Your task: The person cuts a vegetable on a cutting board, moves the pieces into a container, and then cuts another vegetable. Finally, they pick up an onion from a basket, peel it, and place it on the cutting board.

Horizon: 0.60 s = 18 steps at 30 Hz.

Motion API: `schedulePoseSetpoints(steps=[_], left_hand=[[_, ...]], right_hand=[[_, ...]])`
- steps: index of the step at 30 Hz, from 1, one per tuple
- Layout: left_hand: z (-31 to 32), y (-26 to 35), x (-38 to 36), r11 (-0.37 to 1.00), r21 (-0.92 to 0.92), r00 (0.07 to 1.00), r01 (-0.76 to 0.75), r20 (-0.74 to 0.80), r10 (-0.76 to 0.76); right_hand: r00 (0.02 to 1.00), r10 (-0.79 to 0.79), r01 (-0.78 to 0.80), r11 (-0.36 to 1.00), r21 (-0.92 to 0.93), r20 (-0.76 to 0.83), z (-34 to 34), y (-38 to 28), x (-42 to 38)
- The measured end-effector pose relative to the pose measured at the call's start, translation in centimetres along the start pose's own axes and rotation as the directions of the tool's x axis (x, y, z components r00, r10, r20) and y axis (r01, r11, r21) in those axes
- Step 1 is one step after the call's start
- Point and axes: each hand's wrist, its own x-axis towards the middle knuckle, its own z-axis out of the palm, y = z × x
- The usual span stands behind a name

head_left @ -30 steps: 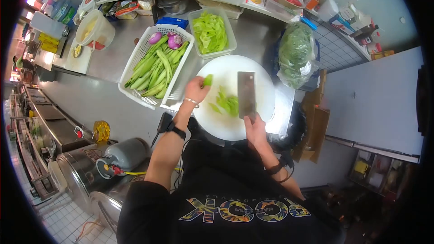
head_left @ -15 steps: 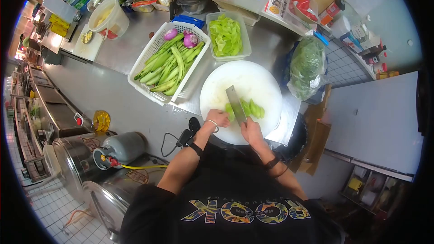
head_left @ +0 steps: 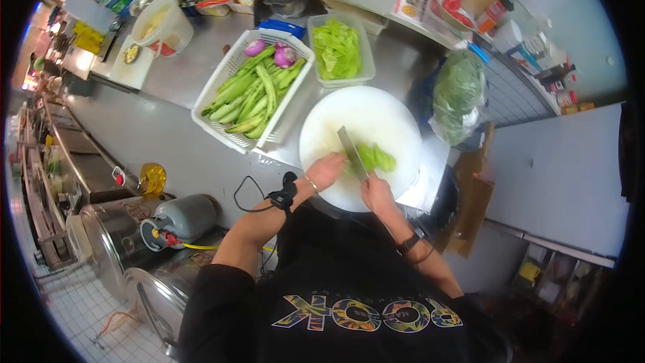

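Observation:
My right hand (head_left: 377,191) is wrapped round the handle of a cleaver (head_left: 353,150), whose blade stands over a round white cutting board (head_left: 322,121). Green vegetable slices (head_left: 376,156) lie against the blade's right side. Just left of the blade, my left hand (head_left: 327,169) has its fingers curled on a green vegetable piece, mostly hidden under them. Behind the board is a clear container (head_left: 367,60) of green slices (head_left: 337,50). A white basket (head_left: 207,105) to the left holds long green vegetables (head_left: 250,97) and purple onions (head_left: 285,56).
A bagged green vegetable (head_left: 459,97) stands right of the board. At the back left is a white bucket (head_left: 171,30), and a tub of tomatoes (head_left: 449,8) sits on the shelf. A gas cylinder (head_left: 190,218) stands on the left below the counter.
My left hand has moved slightly up and right, closer to the blade, covering more of the vegetable piece. The cleaver has turned a little more upright, seen edge-on.

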Motion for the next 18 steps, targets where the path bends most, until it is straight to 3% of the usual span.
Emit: schedulePoseSetpoints(steps=[4,8,10,13,18], left_hand=[[1.0,-0.6,0.0,0.999,-0.041,0.997,0.026,0.069,-0.024],[0.8,-0.4,0.4,0.998,-0.011,0.994,-0.067,0.09,0.068],[1.5,-0.3,0.9,0.993,-0.008,0.993,-0.116,0.022,0.116],[1.4,0.0,0.9,0.994,-0.023,0.992,-0.103,0.067,0.104],[1.3,-0.7,0.2,0.997,-0.054,0.994,-0.053,0.094,0.058]], right_hand=[[1.0,0.0,-0.001,1.0,-0.014,-0.011,0.6,0.3,0.2],[0.999,-0.02,0.022,0.998,-0.062,0.041,-1.2,-1.2,-0.6],[0.999,0.045,-0.044,0.997,-0.058,0.014,-1.5,-2.1,-0.8],[0.999,0.05,-0.049,0.997,-0.061,0.006,1.3,0.2,0.3],[0.998,0.037,-0.035,0.998,-0.048,0.042,-1.1,-0.8,-0.2]])
